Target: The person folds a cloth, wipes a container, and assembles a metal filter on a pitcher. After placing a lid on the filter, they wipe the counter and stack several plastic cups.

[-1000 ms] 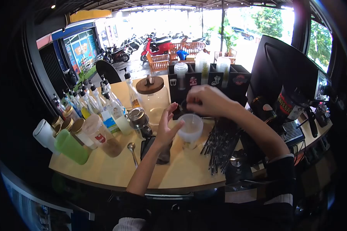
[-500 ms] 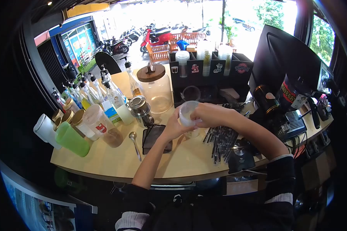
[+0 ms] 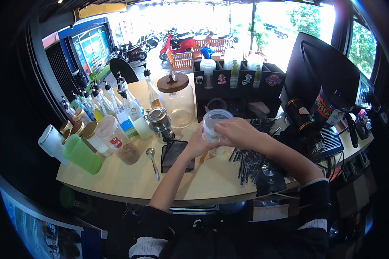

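My left hand [image 3: 197,145] is wrapped around the side of a clear plastic cup [image 3: 208,125], held above the counter. My right hand [image 3: 238,134] has bent fingers at the near right rim, partly over the mouth; their tips are hidden. Whether several cups are nested here is hard to make out. Just left of my hands, a metal drip coffee filter [image 3: 158,121] stands near a black cloth [image 3: 170,162] and a spoon [image 3: 152,163]. To the right lies a pile of wrapped black straws [image 3: 248,164].
Pump bottles [image 3: 116,101], a green cup [image 3: 82,155] and a powder container [image 3: 116,140] crowd the left. A lidded glass jar [image 3: 177,105] and a black cup organizer [image 3: 237,93] stand behind. A coffee machine [image 3: 330,138] occupies the right side of the counter [image 3: 129,183].
The cup looks slightly more tipped toward me, with more of its mouth showing. My right fingers stay at its rim. The whole view has shifted slightly.
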The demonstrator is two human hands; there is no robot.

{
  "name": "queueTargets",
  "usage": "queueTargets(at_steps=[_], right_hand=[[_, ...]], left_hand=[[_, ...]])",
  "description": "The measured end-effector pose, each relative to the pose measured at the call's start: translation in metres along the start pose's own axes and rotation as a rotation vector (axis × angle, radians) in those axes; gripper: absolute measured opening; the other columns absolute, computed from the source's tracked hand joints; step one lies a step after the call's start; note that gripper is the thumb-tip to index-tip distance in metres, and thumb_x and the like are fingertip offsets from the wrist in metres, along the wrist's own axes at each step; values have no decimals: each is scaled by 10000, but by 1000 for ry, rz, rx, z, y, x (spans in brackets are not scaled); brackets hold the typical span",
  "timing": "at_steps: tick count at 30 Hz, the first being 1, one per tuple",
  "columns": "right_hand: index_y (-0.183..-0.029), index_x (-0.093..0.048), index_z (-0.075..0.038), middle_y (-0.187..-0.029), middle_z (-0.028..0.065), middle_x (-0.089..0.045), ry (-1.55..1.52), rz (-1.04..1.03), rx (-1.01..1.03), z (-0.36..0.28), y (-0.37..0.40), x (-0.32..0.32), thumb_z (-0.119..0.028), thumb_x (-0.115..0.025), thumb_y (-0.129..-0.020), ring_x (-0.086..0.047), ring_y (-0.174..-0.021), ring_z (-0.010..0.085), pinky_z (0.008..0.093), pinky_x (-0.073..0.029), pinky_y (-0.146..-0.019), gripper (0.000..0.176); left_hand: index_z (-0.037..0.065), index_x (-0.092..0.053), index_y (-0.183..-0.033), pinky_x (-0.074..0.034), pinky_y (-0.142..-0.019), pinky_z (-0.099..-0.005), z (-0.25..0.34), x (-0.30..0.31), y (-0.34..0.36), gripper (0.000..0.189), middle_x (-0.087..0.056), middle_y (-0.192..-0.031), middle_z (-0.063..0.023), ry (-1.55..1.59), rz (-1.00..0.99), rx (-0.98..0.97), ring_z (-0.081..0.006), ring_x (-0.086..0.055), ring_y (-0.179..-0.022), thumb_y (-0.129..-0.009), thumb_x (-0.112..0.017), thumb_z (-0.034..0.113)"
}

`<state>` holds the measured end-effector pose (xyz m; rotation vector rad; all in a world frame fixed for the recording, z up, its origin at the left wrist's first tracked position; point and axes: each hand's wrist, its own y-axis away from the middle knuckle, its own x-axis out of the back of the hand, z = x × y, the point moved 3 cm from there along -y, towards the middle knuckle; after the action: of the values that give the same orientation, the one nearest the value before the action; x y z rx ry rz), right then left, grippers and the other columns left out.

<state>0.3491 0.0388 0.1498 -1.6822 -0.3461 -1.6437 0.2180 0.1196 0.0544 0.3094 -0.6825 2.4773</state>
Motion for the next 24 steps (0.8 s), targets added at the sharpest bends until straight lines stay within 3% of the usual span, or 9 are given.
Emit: queueTargets(at_steps=[4,7,9,10,11,14,16,24], right_hand=[[-892,-536,-10,-828,148,-630,-97,237,-109,7,4,41,-158,-642,-765,-637,-794,299,379,-503,-679,222],[-954,-562,13,-847,136,-640,-235,350,-231,17,12,65,-83,-644,-806,-656,-783,221,314,-507,-716,194],[-958,-564,28,-834,83,-644,-588,468,-275,24,20,70,-66,-632,-842,-636,-796,117,272,-506,-723,164],[-979,-560,33,-830,81,-642,-726,495,-314,27,24,65,-103,-647,-848,-618,-809,94,285,-518,-763,208],[-979,-560,33,-830,81,-642,-720,499,-313,25,26,64,-103,-647,-848,-618,-809,94,285,-518,-763,208],[-1022,-580,71,-901,100,-651,-1118,526,-305,20,31,59,-120,-585,-908,-629,-843,126,266,-519,-796,222],[-1052,-576,76,-931,116,-655,-1137,519,-313,17,36,60,-118,-586,-907,-633,-859,133,263,-517,-803,243],[-1111,-580,82,-995,150,-659,-1199,521,-329,21,45,59,-96,-611,-886,-646,-885,152,261,-517,-816,289]], left_hand=[[34,-306,-1354,-366,-1018,-366,10,3,2,973,-474,-1269,-150,-7,-33,64,-255,-467,-1197,-596,-849,312],[13,-239,-1392,-316,-1060,-377,20,13,-3,1055,-418,-1320,-180,-152,68,-139,-271,-408,-1253,-594,-855,326],[-2,-205,-1410,-262,-1094,-398,31,19,-4,1108,-388,-1337,-196,173,185,-229,-287,-356,-1290,-585,-862,338],[2,-214,-1410,-293,-1082,-400,43,20,-1,1003,-410,-1315,-172,260,186,-284,-265,-390,-1266,-663,-831,261],[2,-214,-1410,-293,-1082,-400,53,20,1,1003,-410,-1315,-172,261,184,-291,-265,-390,-1266,-663,-831,261],[5,-238,-1402,-356,-1046,-370,69,20,3,849,-419,-1302,-147,516,137,-217,-231,-439,-1222,-750,-765,140],[3,-266,-1390,-407,-1005,-330,70,24,4,744,-432,-1289,-130,535,98,-224,-200,-480,-1176,-793,-707,53],[1,-276,-1391,-444,-967,-327,83,24,3,760,-463,-1264,-147,522,82,-217,-208,-510,-1146,-776,-721,46]])
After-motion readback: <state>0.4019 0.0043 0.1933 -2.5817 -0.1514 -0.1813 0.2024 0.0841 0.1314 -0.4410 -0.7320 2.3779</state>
